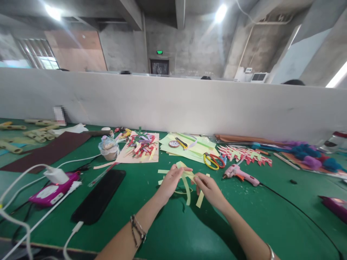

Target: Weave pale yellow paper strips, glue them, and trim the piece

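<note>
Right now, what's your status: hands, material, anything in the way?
Left hand and right hand pinching pale green paper above the table. Loose strip lying beneath. Pink glue gun to the right, apart from both hands.

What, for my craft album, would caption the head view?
Left hand and right hand holding pale paper strips over a green table, pink glue gun nearby.

Ceiling lights (53,12) flare above a dim room.
Wide-angle distortion bends the edges; soft arm shadows fall on the green table (173,238).
</note>
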The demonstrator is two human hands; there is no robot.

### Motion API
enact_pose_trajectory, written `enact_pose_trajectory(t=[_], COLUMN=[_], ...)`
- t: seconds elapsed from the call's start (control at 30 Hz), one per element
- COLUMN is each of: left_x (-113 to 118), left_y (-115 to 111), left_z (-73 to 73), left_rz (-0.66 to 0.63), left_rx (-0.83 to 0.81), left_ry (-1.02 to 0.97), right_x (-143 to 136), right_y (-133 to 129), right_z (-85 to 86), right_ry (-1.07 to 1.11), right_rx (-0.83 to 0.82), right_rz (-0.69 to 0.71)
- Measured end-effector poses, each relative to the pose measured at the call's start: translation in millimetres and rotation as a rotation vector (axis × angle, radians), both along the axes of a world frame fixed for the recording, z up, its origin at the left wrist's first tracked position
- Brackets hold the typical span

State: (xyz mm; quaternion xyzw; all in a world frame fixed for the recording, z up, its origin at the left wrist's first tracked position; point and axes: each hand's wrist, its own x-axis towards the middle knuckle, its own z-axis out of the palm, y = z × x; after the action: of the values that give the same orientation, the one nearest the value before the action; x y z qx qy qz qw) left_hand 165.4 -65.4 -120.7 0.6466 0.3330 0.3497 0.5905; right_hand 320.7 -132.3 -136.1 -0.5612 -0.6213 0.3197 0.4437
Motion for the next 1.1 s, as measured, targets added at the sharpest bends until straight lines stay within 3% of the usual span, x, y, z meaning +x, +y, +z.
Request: enact_pose_trajectory(t=[0.2,0.33,0.47,0.57,0.77,0.87,0.97,1.1], left_x=[1,-1,-3,-4,-3,-1,-1,-3], left_y=[1,3,2,1,0,-2,-3,3], left_z=[1.9,3.8,6.2,7.8,7.7,6.7,6.1,5.7], left_rz=[-0.024,0.01,-0.137,-0.212,-0.184,-0.246,-0.295,-0.246], left_rx=[-0.126,-0.054,-0.011,0.023,0.022,0.022,0.037,0.07], left_ry=[-0.106,-0.068,-0.049,-0.022,0.016,0.022,0.017,0.083], right_x=[2,0,-3,-2,4,4,3,5], right_y=[2,0,-4,-7,-7,-5,-3,-1], right_z=[-5.2,-1.7,4.7,6.1,7.7,9.2,8.8,4.2], right_ry=[0.066,0.068,0.016,0.046,-0.007,-0.04,0.024,0.073], right_rx=[-0.075,-0.073,0.001,-0.032,-0.001,0.011,-0.023,-0.09], right_rz=[0.036,0.093,0.134,0.137,0.166,0.18,0.184,0.128])
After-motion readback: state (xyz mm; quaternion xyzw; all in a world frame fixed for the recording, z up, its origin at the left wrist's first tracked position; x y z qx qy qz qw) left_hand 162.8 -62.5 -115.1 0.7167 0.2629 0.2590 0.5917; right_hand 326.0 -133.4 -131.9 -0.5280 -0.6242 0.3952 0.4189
